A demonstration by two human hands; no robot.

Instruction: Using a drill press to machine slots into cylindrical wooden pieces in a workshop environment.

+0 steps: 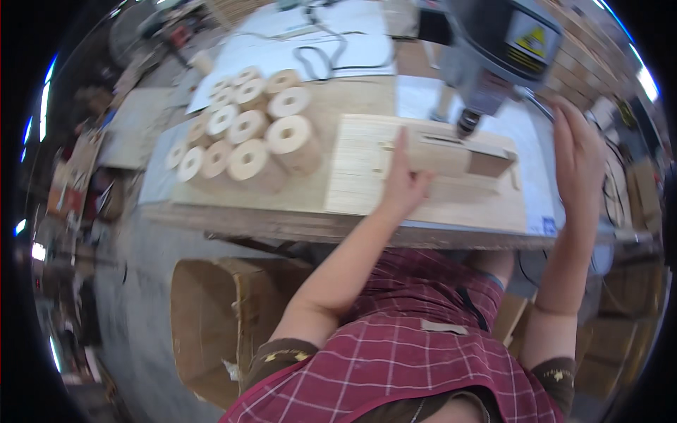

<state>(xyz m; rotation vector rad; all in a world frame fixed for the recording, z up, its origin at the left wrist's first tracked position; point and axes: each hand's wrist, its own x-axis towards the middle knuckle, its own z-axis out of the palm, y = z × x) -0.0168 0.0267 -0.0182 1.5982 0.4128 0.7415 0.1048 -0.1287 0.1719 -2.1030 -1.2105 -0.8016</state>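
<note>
- Evidently the work in hand is drilling at a bench machine: a wooden block (451,156) lies on a flat wooden jig board (367,183), right under the drill chuck (467,123), at about 1 o'clock from the frame's centre.
- Starting at 10 o'clock, a cluster of short wooden rings (243,134), each with a hole through its middle, stands on the plywood bench top (233,201), well apart from the block.
- At 7 o'clock, below the bench edge, an open cardboard box (211,324) sits on the floor.
- Near centre, the left hand (402,185) lies flat with its fingers straight and together, pressing on the jig board and touching the block's left end; it grips nothing, it only steadies.
- At 12 o'clock, a black cable (321,60) loops over white sheets behind the rings.
- At 2 o'clock, the right hand (578,151) is raised with the palm open and the fingers spread, beside the grey drill head (504,39); it holds nothing that I can see.
- By my judgement, the next move calls for the block to sit square under the bit, with the left fingers clear of the chuck, which is very near them.
- Nothing else crowds the block; the rings stay out of the way.
</note>
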